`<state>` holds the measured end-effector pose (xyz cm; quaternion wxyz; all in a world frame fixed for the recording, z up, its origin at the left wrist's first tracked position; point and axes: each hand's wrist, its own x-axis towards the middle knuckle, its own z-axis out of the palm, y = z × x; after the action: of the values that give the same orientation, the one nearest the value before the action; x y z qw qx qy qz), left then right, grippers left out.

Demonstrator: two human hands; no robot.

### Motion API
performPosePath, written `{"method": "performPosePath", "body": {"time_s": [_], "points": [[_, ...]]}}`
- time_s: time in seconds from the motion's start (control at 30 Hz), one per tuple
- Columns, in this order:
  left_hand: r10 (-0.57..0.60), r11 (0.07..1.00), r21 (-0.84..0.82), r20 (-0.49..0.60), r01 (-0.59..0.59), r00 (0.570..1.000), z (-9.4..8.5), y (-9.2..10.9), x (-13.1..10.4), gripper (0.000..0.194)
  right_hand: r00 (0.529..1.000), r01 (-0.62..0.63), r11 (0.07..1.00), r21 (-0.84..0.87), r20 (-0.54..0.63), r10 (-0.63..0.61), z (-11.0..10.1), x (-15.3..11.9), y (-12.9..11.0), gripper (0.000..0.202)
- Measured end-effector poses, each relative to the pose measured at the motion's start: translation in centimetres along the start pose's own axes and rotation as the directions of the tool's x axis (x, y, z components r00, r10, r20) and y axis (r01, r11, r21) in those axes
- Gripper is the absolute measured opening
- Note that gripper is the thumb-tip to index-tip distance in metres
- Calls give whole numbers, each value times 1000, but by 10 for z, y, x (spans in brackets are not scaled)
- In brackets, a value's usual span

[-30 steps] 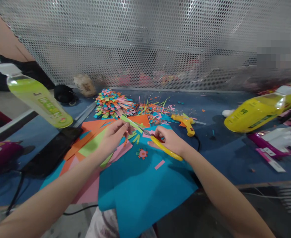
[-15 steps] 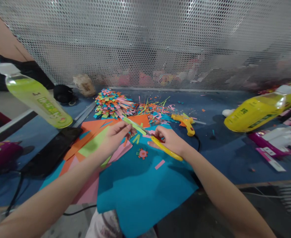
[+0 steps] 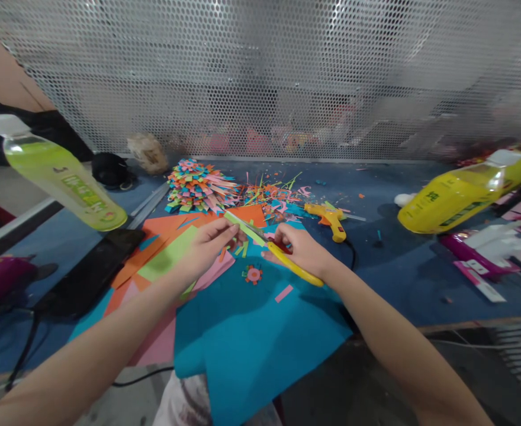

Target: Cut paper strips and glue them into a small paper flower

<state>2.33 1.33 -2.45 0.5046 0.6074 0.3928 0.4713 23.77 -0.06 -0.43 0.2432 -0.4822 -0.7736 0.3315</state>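
"Where was the green strip [image 3: 254,235] when you looked over?"

"Just over the green snippets [image 3: 245,248], pinched between the fingertips and thumb of the left hand [image 3: 211,244]. The yellow-handled scissors [image 3: 294,266] lay with their blades along it, and the right hand [image 3: 301,249] was wrapped round the handles."

"How would you have wanted that cut made?"

"Slowly, I'd say. A strip so narrow called for a taut hold, short bites and the paper fed towards the blades. The left fingertips were near the points, so I judged they needed to sit well off the cutting line."

"And beneath?"

"A blue sheet [image 3: 260,331], with a small paper flower [image 3: 254,274] lying flat on it. Beyond, on the dark blue surface [image 3: 380,278], sat a yellow glue gun [image 3: 330,220]."

"Any writing you could make out?"

"Not to read. The green drink bottle [image 3: 60,171], off to the left, had pale lettering on its label; the yellow bottle [image 3: 453,192], far right, had dark characters. Both were too blurred. The purple packet [image 3: 473,260] near it bore marks on a pink panel, equally unclear."
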Motion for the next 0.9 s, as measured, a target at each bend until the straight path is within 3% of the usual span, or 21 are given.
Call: {"method": "performPosePath", "body": {"time_s": [0.37,0.47,0.63,0.73,0.9], "points": [[-82,989,-118,36,86,996,7,-6,11,21,990,-92,985,-142,-115,76,3,6,0,32],[-91,994,-62,54,94,994,10,-4,10,22,977,-142,974,-178,-182,109,1,9,6,33],[-35,978,204,-56,46,998,-1,-4,12,22,924,-224,949,-221,-359,134,-7,15,18,31],[13,952,306,-74,11,997,-7,-6,13,24,917,-135,986,-98,-388,87,-5,18,21,30],[35,943,328,78,-59,996,2,-11,11,24,948,83,978,189,-318,-19,9,22,13,32]]}}
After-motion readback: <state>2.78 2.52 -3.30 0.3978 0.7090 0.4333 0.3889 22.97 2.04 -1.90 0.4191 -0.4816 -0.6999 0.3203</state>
